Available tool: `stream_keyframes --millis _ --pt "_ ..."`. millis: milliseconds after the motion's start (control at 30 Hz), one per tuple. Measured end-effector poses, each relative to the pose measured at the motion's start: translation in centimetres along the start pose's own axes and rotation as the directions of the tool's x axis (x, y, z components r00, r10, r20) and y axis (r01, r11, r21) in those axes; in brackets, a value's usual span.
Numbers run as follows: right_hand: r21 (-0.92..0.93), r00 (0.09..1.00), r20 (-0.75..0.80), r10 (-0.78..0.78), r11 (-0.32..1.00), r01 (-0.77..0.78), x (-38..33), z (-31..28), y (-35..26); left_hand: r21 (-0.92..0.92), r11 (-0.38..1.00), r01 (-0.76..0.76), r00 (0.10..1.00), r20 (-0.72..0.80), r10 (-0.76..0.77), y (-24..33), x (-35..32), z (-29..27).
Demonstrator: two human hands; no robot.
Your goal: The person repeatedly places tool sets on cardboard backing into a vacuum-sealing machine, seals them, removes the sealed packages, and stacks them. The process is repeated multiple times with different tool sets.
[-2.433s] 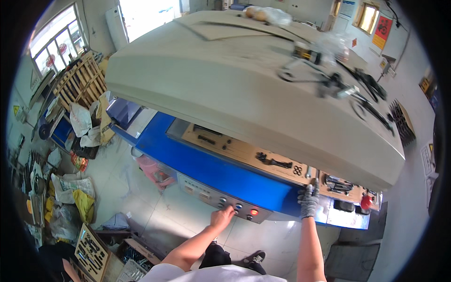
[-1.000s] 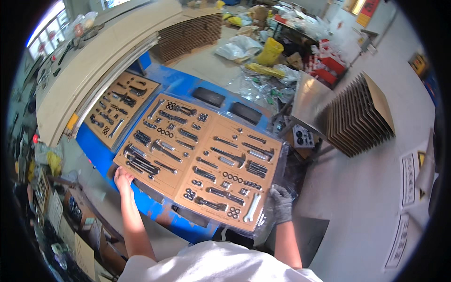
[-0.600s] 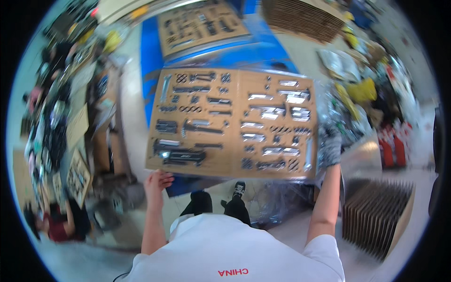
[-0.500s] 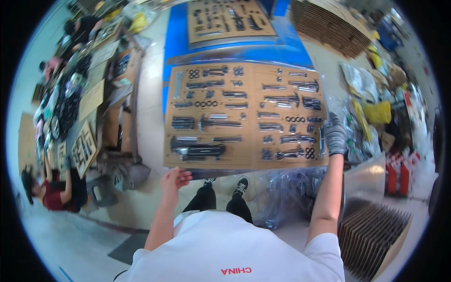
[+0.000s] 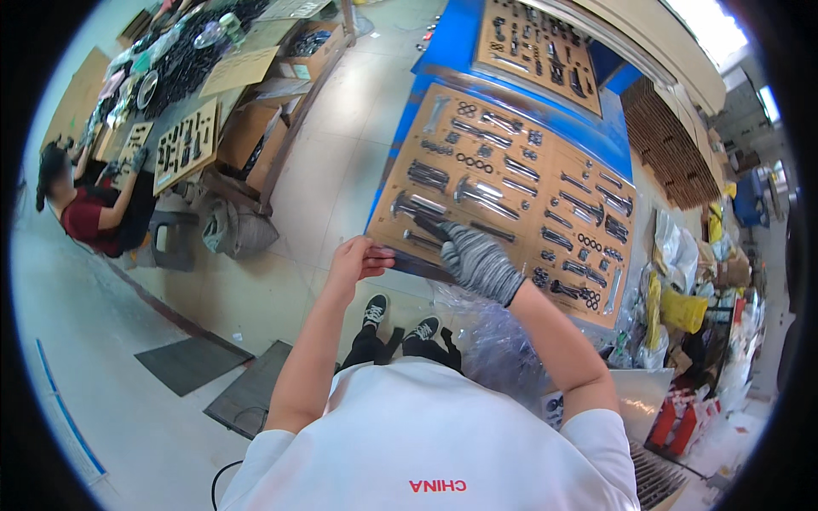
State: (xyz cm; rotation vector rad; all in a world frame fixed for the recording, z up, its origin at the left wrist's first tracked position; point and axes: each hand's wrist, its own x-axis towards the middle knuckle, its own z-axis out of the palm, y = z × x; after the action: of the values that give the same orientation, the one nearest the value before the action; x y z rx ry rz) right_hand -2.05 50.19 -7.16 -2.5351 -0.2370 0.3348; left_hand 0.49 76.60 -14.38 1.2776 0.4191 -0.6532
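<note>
A cardboard board (image 5: 545, 202) with several hand-tool parts fixed on it lies on a blue table (image 5: 434, 78), tilted in view, with clear plastic film over it. Sockets, rings, wrenches and hammer-shaped tools show on its face. My right hand (image 5: 481, 262), in a grey knitted glove, lies over the board's near left part, fingers stretched toward a black-handled hammer (image 5: 417, 209) and partly covering it. My bare left hand (image 5: 361, 258) is at the board's near left corner, fingers curled together; what they pinch, if anything, is too small to make out.
A second tool board (image 5: 541, 55) lies farther back on the table. Crumpled film (image 5: 498, 341) hangs at the near edge. Stacked cardboard sheets (image 5: 669, 140) and yellow bags (image 5: 684, 311) stand to the right. At left a seated person (image 5: 89, 209) works at a cluttered bench.
My gloved right hand has moved from the board's right edge across to its near left part. My left hand stays by the near left corner. The whole view has turned.
</note>
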Motion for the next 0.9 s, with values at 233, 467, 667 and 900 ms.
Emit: stream_keyframes --millis 233,467,667,900 --pt "-0.392 0.989 0.140 0.054 0.920 0.005 2.6 3.7 -6.8 0.145 0.987 -0.067 0.996 0.073 0.057 -0.1 0.9 -1.1" --pt "-0.477 0.972 0.192 0.137 0.878 -0.029 1.6 1.1 -7.5 0.389 0.885 -0.256 0.966 0.064 0.251 0.7 -2.4 -0.6" --pt "-0.643 0.838 0.283 0.467 0.741 -0.196 -9.1 -5.8 2.1 0.044 0.859 -0.510 0.651 0.673 0.352 1.4 -9.2 1.0" --pt "-0.652 0.831 0.253 0.496 0.722 -0.233 -16.7 -10.4 7.2 0.170 0.955 -0.242 0.597 0.802 0.008 2.5 -11.1 4.7"
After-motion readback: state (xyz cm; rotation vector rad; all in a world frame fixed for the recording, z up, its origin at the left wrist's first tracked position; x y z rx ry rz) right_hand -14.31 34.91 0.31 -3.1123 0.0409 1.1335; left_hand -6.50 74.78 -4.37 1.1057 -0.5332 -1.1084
